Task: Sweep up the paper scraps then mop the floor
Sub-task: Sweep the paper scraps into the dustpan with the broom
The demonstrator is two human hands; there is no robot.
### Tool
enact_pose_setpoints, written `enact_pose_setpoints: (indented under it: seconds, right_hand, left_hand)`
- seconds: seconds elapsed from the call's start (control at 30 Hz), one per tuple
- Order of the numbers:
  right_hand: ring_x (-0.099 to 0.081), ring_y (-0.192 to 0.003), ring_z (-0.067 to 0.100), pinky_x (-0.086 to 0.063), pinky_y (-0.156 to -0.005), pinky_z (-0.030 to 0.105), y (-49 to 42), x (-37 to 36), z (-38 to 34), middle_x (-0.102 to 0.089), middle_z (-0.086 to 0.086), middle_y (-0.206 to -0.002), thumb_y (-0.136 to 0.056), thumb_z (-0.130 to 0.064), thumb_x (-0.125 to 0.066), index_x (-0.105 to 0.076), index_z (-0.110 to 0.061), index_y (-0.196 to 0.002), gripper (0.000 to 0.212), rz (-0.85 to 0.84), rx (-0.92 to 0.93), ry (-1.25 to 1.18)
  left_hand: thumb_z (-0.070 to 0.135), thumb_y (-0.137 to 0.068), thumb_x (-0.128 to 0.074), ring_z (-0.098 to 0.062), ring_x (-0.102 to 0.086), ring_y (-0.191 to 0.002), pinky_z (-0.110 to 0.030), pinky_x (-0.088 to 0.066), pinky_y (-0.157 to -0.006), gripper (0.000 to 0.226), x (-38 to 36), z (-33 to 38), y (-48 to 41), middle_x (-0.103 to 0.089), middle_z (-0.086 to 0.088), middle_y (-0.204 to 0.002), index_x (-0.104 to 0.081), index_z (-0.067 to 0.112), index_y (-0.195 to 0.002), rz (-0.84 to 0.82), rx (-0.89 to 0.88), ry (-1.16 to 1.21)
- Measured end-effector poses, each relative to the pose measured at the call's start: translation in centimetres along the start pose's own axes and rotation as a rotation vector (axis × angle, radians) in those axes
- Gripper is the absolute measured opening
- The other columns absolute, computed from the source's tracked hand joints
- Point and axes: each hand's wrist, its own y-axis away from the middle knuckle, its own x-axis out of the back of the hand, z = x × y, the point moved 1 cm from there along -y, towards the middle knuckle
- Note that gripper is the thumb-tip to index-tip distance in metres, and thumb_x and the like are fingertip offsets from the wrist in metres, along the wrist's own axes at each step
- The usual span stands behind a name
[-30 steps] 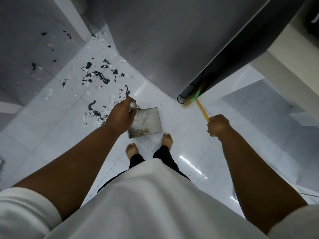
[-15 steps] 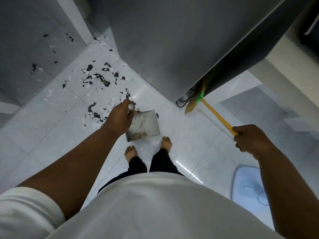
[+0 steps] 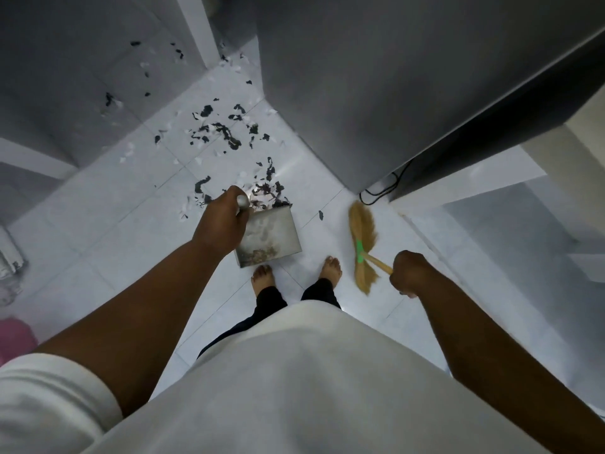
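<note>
Head view: you look straight down past your white shirt [image 3: 294, 371] to your bare feet [image 3: 262, 276] on the pale tiled floor [image 3: 98, 231]. Your left hand [image 3: 222, 221] is wrapped tightly round the metal handle [image 3: 242, 202] of the dustpan [image 3: 273, 232]. The dustpan hangs just ahead of your left foot with some debris in its near end; you cannot tell whether it touches the tiles. Its far edge meets the nearest of the paper scraps [image 3: 226, 136], black and white bits strewn ahead and to the left. One lone scrap [image 3: 321, 215] lies between the dustpan and the broom [image 3: 361, 237]. Your right hand [image 3: 411, 273] is a closed fist on the broom's yellow stick, just behind the green binding. The blurred straw head spreads just right of your right foot. A black cable [image 3: 383, 188] loops at the foot of the grey cabinet [image 3: 376, 77].
</note>
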Motion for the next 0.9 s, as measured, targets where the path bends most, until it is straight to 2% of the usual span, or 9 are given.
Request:
enact_pose_setpoints:
  seconds: [0.1,0.17,0.27,0.37,0.5,0.63,0.8,0.9]
  right_hand:
    - [-0.055,-0.045,0.015,-0.035,-0.032,0.014,-0.4,-0.1,-3.8,-0.058,0.008,-0.059,-0.083,-0.005,-0.057,-0.051,-0.007,-0.067,0.018,-0.022,0.05,0.02]
    - [-0.052,-0.044,0.013,-0.031,-0.031,0.014,-0.4,0.1,-6.1,-0.055,0.006,-0.058,-0.082,-0.005,-0.061,-0.047,-0.009,-0.066,0.022,-0.039,0.081,0.078]
    - [-0.054,-0.048,0.015,-0.035,-0.039,0.021,0.2,0.5,-9.1,-0.057,0.007,-0.06,-0.079,-0.002,-0.063,-0.052,-0.007,-0.068,0.017,-0.032,0.134,0.167]
    - [-0.059,-0.05,0.019,-0.042,-0.044,0.021,0.8,1.0,-11.2,-0.064,0.011,-0.068,-0.079,-0.001,-0.059,-0.061,-0.003,-0.079,0.003,-0.014,0.199,0.151]
    - [-0.07,-0.07,0.028,-0.059,-0.064,0.033,1.4,2.1,-13.1,-0.069,0.015,-0.086,-0.082,0.0,-0.053,-0.066,0.0,-0.094,0.018,0.03,0.267,0.139]
    - [-0.068,-0.081,0.029,-0.06,-0.074,0.043,2.2,4.3,-13.3,-0.065,0.014,-0.098,-0.087,-0.003,-0.052,-0.066,-0.002,-0.111,0.027,0.104,0.314,0.173]
    - [-0.064,-0.08,0.026,-0.058,-0.07,0.036,2.8,7.4,-12.7,-0.061,0.008,-0.097,-0.088,-0.009,-0.055,-0.063,-0.011,-0.122,0.034,0.177,0.313,0.255]
    - [-0.066,-0.076,0.027,-0.059,-0.071,0.037,1.7,7.6,-14.3,-0.065,0.013,-0.091,-0.087,-0.007,-0.055,-0.064,-0.005,-0.112,0.027,0.159,0.242,0.243]
  left_hand:
    - [0.008,-0.097,-0.057,-0.03,-0.062,-0.08,-0.039,-0.051,-0.071,0.003,0.6,-1.9,1.2,-0.067,-0.013,-0.091,-0.054,0.007,-0.097,0.019,0.027,-0.005]
    - [0.007,-0.095,-0.058,-0.025,-0.059,-0.077,-0.032,-0.044,-0.067,0.007,1.1,-3.1,2.0,-0.065,-0.007,-0.089,-0.052,0.011,-0.095,0.039,0.051,0.001]
    - [0.009,-0.095,-0.06,-0.019,-0.053,-0.075,-0.026,-0.036,-0.068,0.008,1.8,-4.9,3.2,-0.058,0.002,-0.086,-0.052,0.012,-0.095,0.091,0.103,0.017]
    - [0.01,-0.095,-0.06,-0.024,-0.058,-0.078,-0.029,-0.04,-0.069,0.008,2.5,-6.6,4.2,-0.064,-0.003,-0.088,-0.053,0.01,-0.096,0.121,0.155,0.038]
    - [0.009,-0.094,-0.061,-0.031,-0.065,-0.087,-0.038,-0.051,-0.076,0.007,3.6,-8.8,5.6,-0.069,-0.012,-0.095,-0.054,0.008,-0.097,0.17,0.227,0.057]
    - [0.006,-0.094,-0.057,-0.032,-0.067,-0.092,-0.046,-0.055,-0.082,0.007,4.4,-11.1,7.0,-0.07,-0.012,-0.097,-0.053,0.007,-0.099,0.216,0.302,0.1]
    - [0.005,-0.094,-0.058,-0.023,-0.065,-0.09,-0.034,-0.051,-0.08,0.01,4.6,-13.6,8.4,-0.068,0.0,-0.096,-0.053,0.011,-0.099,0.291,0.389,0.128]
    - [0.005,-0.094,-0.059,-0.018,-0.061,-0.086,-0.029,-0.047,-0.078,0.011,4.6,-14.8,9.1,-0.064,0.006,-0.093,-0.053,0.013,-0.098,0.314,0.44,0.144]
